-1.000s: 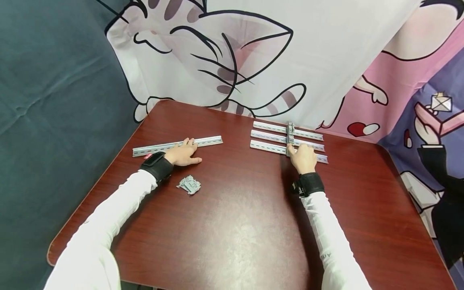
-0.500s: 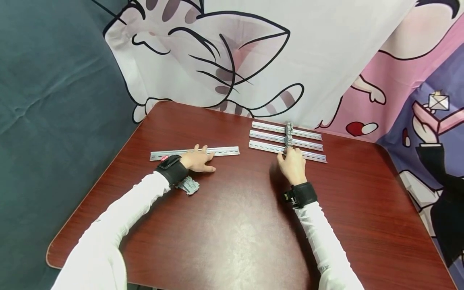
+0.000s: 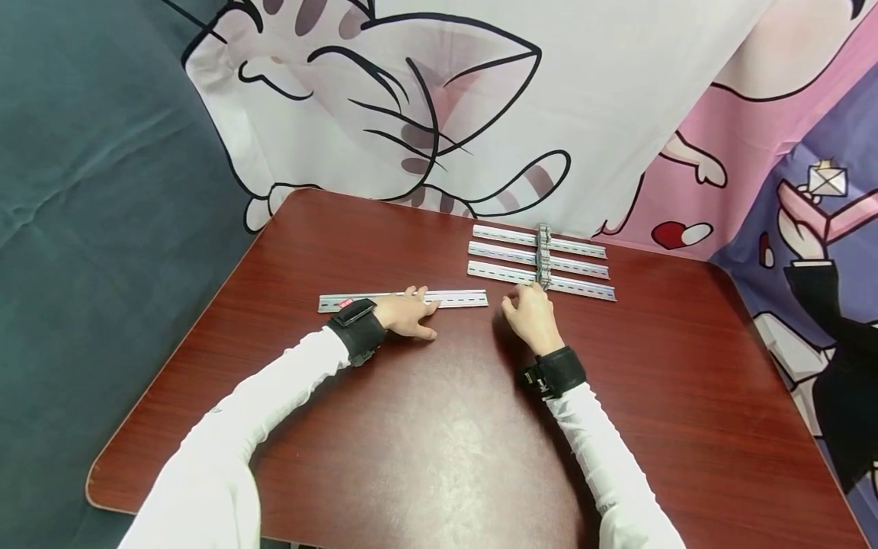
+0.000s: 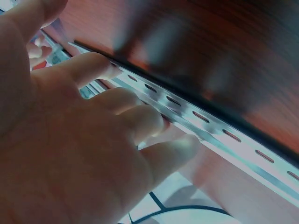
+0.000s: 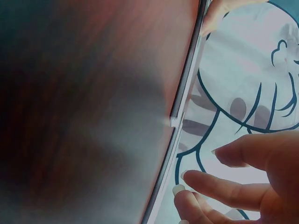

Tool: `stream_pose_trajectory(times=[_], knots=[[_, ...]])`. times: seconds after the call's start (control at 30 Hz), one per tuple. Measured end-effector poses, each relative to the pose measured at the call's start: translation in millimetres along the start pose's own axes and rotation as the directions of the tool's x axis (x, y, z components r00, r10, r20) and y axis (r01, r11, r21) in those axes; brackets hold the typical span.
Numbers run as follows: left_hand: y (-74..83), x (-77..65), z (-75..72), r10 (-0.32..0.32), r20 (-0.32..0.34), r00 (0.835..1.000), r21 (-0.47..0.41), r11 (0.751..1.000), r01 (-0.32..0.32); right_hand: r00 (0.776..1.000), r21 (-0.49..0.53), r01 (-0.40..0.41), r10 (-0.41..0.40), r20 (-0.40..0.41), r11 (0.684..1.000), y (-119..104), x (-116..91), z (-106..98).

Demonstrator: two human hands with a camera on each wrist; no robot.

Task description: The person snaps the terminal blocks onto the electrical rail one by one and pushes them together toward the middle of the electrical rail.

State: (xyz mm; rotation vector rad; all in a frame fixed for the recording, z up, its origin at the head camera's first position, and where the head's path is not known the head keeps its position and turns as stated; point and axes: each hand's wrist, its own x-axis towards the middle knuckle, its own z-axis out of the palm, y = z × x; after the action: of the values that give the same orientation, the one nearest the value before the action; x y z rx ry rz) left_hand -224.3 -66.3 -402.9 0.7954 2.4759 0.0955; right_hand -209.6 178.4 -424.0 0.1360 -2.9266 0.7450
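My left hand (image 3: 406,313) lies on a slotted metal DIN rail (image 3: 463,299), its fingers spread over the strip and the thumb held out to the front. Up close in the left wrist view, the fingertips rest along the edge of the slotted rail (image 4: 224,134). My right hand (image 3: 533,316) is just in front of three parallel DIN rails (image 3: 583,287), near the foot of a row of grey terminal blocks (image 3: 543,255) that crosses them. Its fingers are loosely bent with nothing between them, and in the right wrist view the fingers (image 5: 224,186) are apart from the rails (image 5: 187,79).
The brown table (image 3: 439,427) carries all of this. A small red tag (image 3: 346,303) shows by the left wristband. Behind the far edge hangs a cloth with a cartoon cat (image 3: 384,99). A dark green cloth (image 3: 103,191) hangs to the left.
My left hand has slid the single rail rightward and slightly nearer me. My right hand has come off the block row, back and left. The small grey pile is now covered by my left arm.
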Motion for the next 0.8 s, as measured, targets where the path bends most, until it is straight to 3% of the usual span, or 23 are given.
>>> stream_pose_trajectory(times=[0.33, 0.8], knots=[[22.3, 9.6, 7.0, 0.090, 0.000, 0.996, -0.047, 0.995, -0.089, 1.000, 0.031, 0.028, -0.027, -0.004, 0.999, -2, -4, 0], [33.1, 14.6, 8.9, 0.078, 0.015, 0.997, -0.002, 0.997, -0.078, 1.000, 0.047, 0.019, -0.019, 0.003, 0.999, 0, -6, -5]])
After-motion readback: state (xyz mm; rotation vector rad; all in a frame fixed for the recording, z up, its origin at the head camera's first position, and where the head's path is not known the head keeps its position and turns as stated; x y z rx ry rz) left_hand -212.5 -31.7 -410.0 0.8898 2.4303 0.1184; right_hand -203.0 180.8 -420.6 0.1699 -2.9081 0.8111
